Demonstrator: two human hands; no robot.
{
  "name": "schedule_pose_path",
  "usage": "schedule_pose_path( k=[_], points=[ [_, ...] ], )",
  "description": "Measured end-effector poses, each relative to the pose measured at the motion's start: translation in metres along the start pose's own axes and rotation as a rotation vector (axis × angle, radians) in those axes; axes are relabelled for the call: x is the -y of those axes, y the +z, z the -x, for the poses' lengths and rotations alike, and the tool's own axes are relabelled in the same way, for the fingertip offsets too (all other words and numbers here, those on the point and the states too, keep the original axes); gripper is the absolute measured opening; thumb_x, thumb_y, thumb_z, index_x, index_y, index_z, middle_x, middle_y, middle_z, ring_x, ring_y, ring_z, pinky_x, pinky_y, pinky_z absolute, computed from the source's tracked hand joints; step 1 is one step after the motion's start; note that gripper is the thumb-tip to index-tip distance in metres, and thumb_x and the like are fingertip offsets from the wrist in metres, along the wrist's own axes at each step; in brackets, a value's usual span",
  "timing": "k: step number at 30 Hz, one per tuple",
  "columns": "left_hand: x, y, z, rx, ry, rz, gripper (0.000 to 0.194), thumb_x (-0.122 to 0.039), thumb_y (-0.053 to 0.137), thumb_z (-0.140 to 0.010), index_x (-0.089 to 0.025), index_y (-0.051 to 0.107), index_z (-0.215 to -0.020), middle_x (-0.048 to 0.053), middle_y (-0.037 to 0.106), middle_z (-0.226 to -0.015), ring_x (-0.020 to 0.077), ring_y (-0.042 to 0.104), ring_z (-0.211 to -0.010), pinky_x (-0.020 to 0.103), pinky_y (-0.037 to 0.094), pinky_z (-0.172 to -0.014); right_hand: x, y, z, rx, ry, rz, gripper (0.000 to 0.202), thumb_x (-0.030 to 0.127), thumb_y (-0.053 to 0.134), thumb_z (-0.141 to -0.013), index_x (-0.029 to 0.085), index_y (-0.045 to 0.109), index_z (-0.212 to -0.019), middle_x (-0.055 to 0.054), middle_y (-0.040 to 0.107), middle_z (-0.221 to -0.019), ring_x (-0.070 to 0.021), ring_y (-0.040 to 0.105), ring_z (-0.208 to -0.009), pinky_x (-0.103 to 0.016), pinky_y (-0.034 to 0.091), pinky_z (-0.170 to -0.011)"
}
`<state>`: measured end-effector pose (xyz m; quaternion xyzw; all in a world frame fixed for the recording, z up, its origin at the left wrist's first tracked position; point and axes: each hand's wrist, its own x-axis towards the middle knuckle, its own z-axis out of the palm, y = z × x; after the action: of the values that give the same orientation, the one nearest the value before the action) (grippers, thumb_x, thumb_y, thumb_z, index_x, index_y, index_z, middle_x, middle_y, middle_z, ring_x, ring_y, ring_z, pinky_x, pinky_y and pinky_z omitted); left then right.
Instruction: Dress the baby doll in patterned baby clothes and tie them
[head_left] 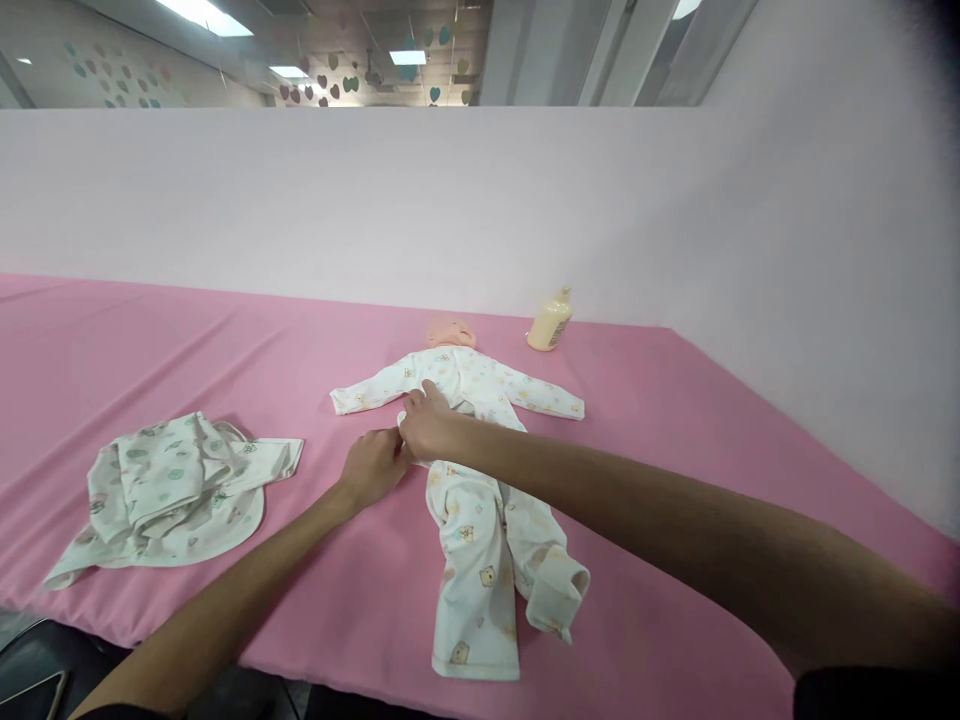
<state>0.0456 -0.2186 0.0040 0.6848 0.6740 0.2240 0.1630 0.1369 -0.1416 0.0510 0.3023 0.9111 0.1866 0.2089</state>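
Observation:
A baby doll point(450, 334) lies on its back on a pink-covered table, its head toward the wall. It has on a white long-sleeved baby top point(487, 385) with small animal prints; both sleeves stretch out sideways. Matching baby pants point(469, 560) cover its legs, one leg end bunched and folded. At the doll's waist, on the left side, my left hand point(375, 467) is closed on the edge of the top. Beside and slightly above it, my right hand point(431, 425) pinches the same edge; its arm crosses over the doll's middle. The fingertips are partly hidden.
A crumpled white baby garment point(169, 490) with green prints lies on the left of the pink tablecloth point(315, 580). Behind the doll, to the right, stands a pale yellow pump bottle point(550, 322). A white wall point(337, 210) closes off the back and right.

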Motion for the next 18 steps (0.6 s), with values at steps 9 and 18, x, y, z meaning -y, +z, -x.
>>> schedule_pose_path(
  k=[9, 18],
  points=[
    [0.002, 0.001, 0.006, 0.046, 0.122, -0.046, 0.032, -0.028, 0.04, -0.09, -0.02, 0.029, -0.061, 0.001, 0.05, -0.061, 0.013, 0.037, -0.053, 0.029, 0.023, -0.055, -0.01, 0.004, 0.035, -0.227, -0.135, 0.06, 0.021, 0.018, 0.064, -0.08, 0.014, 0.072, -0.099, -0.017, 0.061, -0.112, -0.0302, 0.054, -0.105, -0.048, 0.038, -0.093],
    [-0.01, -0.017, 0.013, 0.137, 0.177, -0.045, 0.032, -0.026, 0.038, -0.088, -0.021, 0.026, -0.059, 0.0, 0.042, -0.057, 0.0154, 0.037, -0.053, 0.031, 0.024, -0.056, -0.002, 0.029, 0.047, -0.529, 0.056, 0.066, 0.027, 0.003, 0.046, -0.088, 0.012, 0.071, -0.091, -0.017, 0.06, -0.106, -0.0269, 0.053, -0.094, -0.038, 0.042, -0.071]
  ],
)
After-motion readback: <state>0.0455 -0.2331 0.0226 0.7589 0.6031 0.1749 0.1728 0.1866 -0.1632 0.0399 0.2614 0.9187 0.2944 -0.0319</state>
